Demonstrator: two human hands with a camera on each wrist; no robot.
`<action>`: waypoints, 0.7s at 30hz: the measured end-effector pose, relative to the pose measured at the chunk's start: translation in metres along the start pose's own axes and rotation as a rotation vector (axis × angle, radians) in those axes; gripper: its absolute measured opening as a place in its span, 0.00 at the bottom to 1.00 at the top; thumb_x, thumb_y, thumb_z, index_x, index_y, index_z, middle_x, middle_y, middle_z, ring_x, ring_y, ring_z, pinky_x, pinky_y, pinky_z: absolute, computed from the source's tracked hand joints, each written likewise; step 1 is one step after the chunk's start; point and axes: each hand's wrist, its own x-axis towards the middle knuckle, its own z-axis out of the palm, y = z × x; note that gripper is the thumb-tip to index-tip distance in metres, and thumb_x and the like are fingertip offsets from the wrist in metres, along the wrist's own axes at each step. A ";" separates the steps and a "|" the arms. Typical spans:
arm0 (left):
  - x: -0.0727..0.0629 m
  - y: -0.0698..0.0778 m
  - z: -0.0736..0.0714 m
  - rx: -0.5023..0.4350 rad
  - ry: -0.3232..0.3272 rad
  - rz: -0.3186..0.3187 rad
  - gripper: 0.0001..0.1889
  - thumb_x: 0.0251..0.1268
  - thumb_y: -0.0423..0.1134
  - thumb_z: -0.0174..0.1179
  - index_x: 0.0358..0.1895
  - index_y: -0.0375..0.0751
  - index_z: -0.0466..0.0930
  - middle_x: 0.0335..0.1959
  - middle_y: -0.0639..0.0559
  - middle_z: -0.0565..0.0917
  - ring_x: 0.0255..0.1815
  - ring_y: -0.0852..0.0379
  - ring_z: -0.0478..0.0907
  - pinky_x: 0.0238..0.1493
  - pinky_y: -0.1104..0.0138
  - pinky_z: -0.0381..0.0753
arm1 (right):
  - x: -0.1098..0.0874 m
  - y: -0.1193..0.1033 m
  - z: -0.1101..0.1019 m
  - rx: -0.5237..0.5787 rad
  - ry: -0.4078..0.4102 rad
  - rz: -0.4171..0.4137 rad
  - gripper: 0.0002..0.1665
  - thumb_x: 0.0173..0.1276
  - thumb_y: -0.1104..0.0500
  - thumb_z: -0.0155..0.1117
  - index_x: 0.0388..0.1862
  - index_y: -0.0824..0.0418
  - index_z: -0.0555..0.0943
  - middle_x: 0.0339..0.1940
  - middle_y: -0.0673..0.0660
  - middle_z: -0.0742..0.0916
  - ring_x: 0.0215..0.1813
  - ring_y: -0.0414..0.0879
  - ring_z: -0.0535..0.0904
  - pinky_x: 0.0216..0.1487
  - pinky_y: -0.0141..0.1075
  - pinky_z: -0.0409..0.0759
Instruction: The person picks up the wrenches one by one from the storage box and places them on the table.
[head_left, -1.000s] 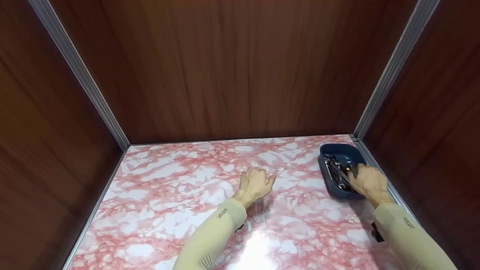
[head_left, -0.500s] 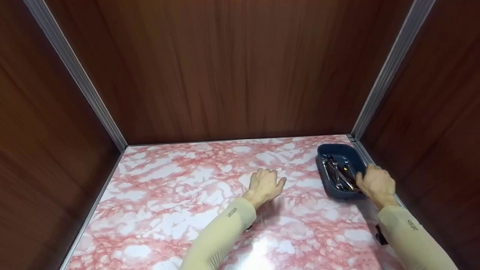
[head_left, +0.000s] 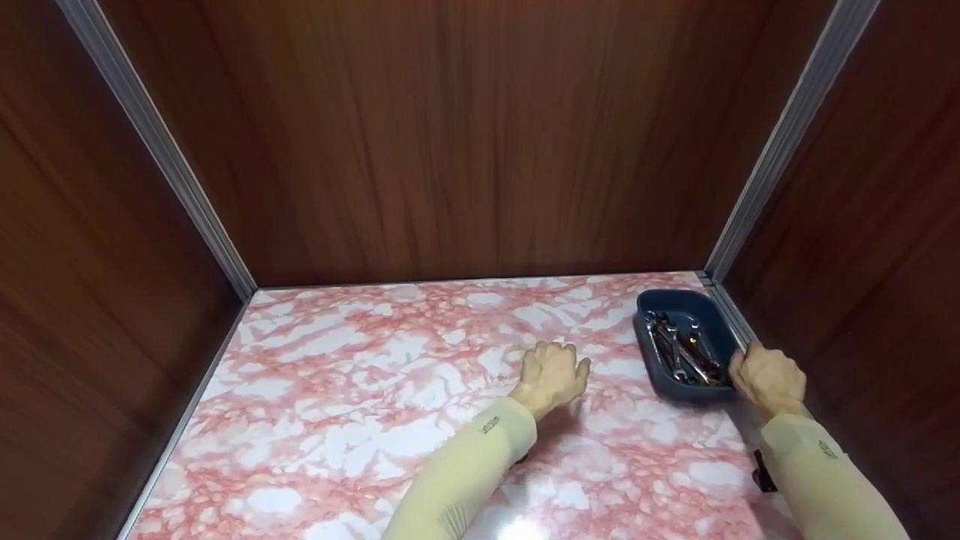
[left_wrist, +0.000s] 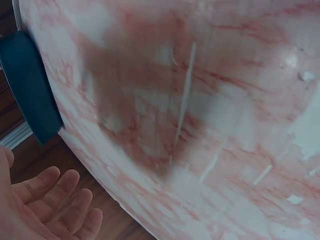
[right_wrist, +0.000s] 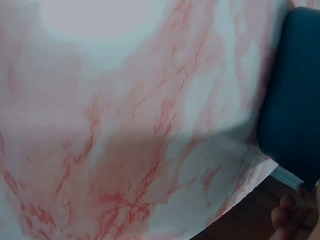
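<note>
A dark blue plastic bin (head_left: 684, 391) stands near the right wall and holds several metal wrenches (head_left: 676, 352). My right hand (head_left: 770, 377) is at the bin's near right corner, with the thumb at the rim and curled fingers (right_wrist: 286, 216) along the outside. The grip is partly hidden in the head view. Left of the bin, my left hand (head_left: 553, 375) hovers above the table with loosely bent fingers (left_wrist: 60, 200) and holds nothing. The bin also shows beyond that hand in the left wrist view.
The table (head_left: 337, 420) has a red and white marbled top. Brown wood-look panels (head_left: 450, 150) enclose it at the back and both sides. Metal rails (head_left: 780, 142) run along the corners. A bright light reflection lies near the front.
My right hand has drawn out from over the wrenches to the bin's right rim. My left hand has moved right, nearer the bin. The bin has stayed in place.
</note>
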 end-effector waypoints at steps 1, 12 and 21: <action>0.000 0.002 0.001 0.005 0.006 0.008 0.25 0.87 0.59 0.49 0.43 0.45 0.89 0.40 0.47 0.93 0.44 0.46 0.90 0.42 0.55 0.88 | 0.000 0.001 0.000 0.006 -0.007 -0.002 0.26 0.84 0.51 0.47 0.36 0.73 0.78 0.34 0.82 0.87 0.34 0.82 0.86 0.30 0.71 0.81; 0.003 0.017 0.003 0.031 -0.011 0.007 0.25 0.86 0.60 0.50 0.48 0.46 0.89 0.43 0.48 0.94 0.46 0.48 0.90 0.46 0.54 0.89 | 0.002 0.007 0.000 0.016 -0.070 -0.008 0.26 0.84 0.53 0.42 0.31 0.67 0.77 0.33 0.78 0.87 0.34 0.78 0.86 0.32 0.70 0.81; 0.009 0.027 0.008 0.098 0.004 0.026 0.26 0.86 0.62 0.49 0.50 0.48 0.90 0.45 0.50 0.94 0.49 0.48 0.90 0.52 0.56 0.87 | 0.004 -0.005 0.004 0.025 -0.062 -0.041 0.26 0.85 0.54 0.41 0.36 0.69 0.79 0.34 0.78 0.88 0.34 0.78 0.87 0.32 0.69 0.82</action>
